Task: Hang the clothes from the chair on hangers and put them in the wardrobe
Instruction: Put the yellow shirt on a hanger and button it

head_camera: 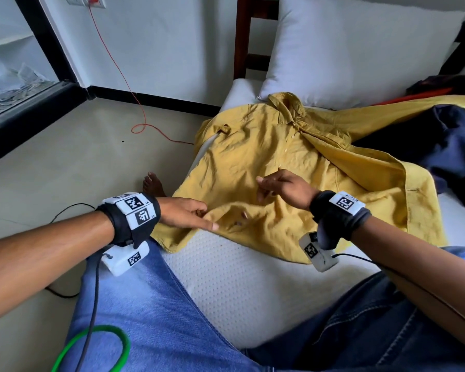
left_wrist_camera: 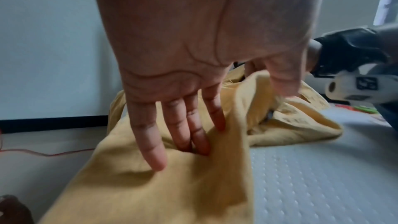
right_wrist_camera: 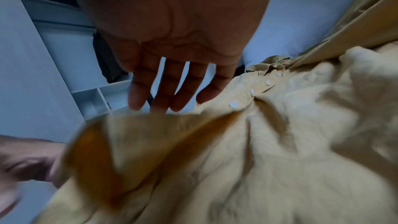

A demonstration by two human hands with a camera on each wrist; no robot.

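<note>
A yellow button-up shirt lies spread front-up on the white mattress, collar toward the pillow. My left hand is at the shirt's lower left hem and holds a raised fold of it between thumb and fingers. The fingertips are buried in the cloth. My right hand hovers just above the middle of the shirt near the button line, fingers straight and spread, holding nothing. A green loop, apparently a hanger, rests by my left thigh.
A dark blue garment lies at the right, partly under the shirt's open flap. A white pillow leans on the headboard. The open wardrobe stands at the far left. A red cord trails across the floor.
</note>
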